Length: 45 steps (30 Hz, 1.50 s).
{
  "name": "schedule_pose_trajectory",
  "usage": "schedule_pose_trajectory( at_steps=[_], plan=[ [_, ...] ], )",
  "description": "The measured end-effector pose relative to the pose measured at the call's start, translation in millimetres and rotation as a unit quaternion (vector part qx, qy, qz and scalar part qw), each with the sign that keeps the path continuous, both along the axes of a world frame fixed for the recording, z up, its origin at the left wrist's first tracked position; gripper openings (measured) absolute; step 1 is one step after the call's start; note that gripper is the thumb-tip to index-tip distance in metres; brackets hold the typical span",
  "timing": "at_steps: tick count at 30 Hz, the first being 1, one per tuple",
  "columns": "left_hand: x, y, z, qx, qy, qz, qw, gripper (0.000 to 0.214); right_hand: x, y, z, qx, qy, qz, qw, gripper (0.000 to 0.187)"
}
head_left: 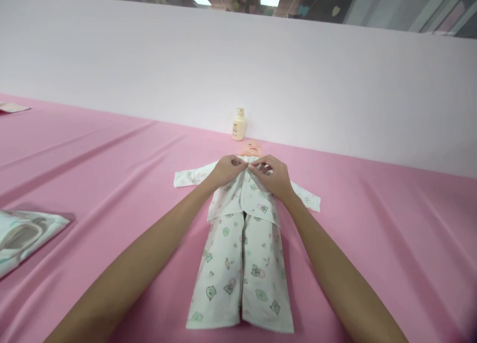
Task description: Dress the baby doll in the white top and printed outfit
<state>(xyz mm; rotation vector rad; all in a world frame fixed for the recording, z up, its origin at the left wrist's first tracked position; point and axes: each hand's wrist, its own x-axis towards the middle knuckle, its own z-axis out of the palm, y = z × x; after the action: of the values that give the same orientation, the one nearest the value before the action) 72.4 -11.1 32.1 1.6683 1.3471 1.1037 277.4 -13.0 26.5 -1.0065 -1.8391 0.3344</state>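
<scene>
A baby doll (250, 148) lies on its back on the pink cloth (372, 223), head toward the far wall. It wears a white pyjama top (257, 196) and trousers (238, 273) printed with small animals. My left hand (226, 170) and my right hand (274, 176) meet at the top's collar, just below the doll's chin. Both hands have their fingers pinched on the front edges of the top near the neck. The sleeves lie spread out to either side.
A cream pump bottle (239, 125) stands against the white wall behind the doll's head. A folded white and mint garment (22, 236) lies at the left edge. A flat pale card (13, 107) rests at the far left.
</scene>
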Motion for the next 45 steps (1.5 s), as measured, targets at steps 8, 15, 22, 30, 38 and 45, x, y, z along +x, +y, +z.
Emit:
schedule_pose_trajectory(
  at_steps=[8, 15, 22, 30, 38, 45],
  plan=[
    [-12, 25, -1.6, 0.126, 0.080, -0.005, 0.989, 0.028, 21, 31, 21.9, -0.100, -0.101, 0.003, 0.990, 0.027],
    [-10, 40, 3.3, 0.141, 0.080, -0.035, 0.986, 0.016, 14, 51, 23.2, -0.110, -0.088, 0.007, 0.990, 0.022],
    [1, 46, -5.9, 0.191, 0.057, -0.033, 0.979, 0.018, 4, 57, 4.8, -0.170, 0.084, 0.053, 0.980, 0.032],
    [2, 44, -9.6, 0.177, 0.007, -0.038, 0.984, 0.023, -3, 56, -1.6, -0.198, 0.140, 0.042, 0.969, 0.038],
    [1, 41, -7.5, 0.144, 0.000, -0.044, 0.989, 0.021, -4, 55, -2.3, -0.211, 0.177, 0.042, 0.960, 0.033],
    [4, 45, -17.0, 0.112, -0.099, -0.030, 0.988, 0.026, -4, 53, -2.8, -0.210, 0.135, 0.017, 0.968, 0.039]
  ],
)
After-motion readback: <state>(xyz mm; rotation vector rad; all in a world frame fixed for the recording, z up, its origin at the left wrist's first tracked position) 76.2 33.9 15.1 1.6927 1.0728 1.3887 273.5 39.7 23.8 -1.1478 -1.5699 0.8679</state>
